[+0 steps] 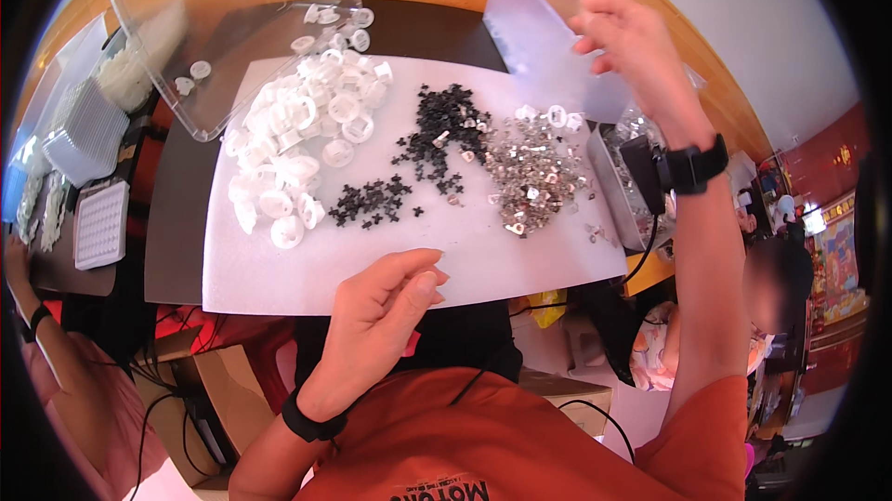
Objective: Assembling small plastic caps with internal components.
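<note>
My left hand (386,301) is over the front edge of a white foam sheet (483,269), thumb and fingertips closed together. Anything small between them is hidden. My right hand (641,55) is raised at the back right with its fingers partly curled and apart, nothing visible in them. It is in front of a translucent plastic panel or bin (534,32). Across the sheet lie a heap of white ring-shaped plastic parts (316,111), black cross-shaped pieces (446,125) in two clusters, and a pile of small shiny metal parts (534,171).
A clear plastic box (214,46) stands tilted at the back left beside stacked clear trays (88,125) and a white gridded tray (100,225). At right, a metal tray (618,190) holds more small parts. People sit on both sides; a cardboard box (228,394) is below.
</note>
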Demonstrator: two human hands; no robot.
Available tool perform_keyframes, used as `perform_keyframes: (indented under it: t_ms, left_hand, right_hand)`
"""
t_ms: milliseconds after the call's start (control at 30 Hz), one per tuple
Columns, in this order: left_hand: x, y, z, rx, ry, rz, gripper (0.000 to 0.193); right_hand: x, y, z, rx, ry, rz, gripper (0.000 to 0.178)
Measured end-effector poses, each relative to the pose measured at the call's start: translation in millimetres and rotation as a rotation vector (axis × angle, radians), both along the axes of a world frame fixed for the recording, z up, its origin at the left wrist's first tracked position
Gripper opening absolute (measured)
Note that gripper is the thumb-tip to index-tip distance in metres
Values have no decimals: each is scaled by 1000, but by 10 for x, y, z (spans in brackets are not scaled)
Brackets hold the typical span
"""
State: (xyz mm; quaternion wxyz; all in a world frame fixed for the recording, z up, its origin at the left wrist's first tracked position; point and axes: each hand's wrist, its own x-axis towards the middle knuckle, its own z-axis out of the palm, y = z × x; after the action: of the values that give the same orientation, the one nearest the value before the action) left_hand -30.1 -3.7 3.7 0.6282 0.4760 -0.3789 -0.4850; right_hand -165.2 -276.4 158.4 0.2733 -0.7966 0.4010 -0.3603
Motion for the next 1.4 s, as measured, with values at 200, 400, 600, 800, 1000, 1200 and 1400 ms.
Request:
perform_keyframes:
  t_ms: [200,400,600,800,1000,1200,1400]
  left_hand:
    - [18,-45,-37,6,-11,-2,30]
    - [31,-32,-58,0,0,-28,31]
    - [85,0,-36,40,49,-48,31]
    - [75,27,-38,7,180,63,43]
    - [97,-38,109,24,294,50,47]
    - [140,68,199,16,130,-78,37]
    - [96,8,149,-95,-47,-186,31]
  right_hand:
    - [910,570,-633,80,554,584,29]
    - [1310,562,-1022,-38,653,531,15]
    - [1255,634,-958,241,632,544,15]
    - [849,879,-718,482,472,595,15]
    - [350,1199,-643,852,284,701,13]
    - [26,1417,-776,1029,-5,730,11]
    - [-227,1486,-856,1067,-12,666,9]
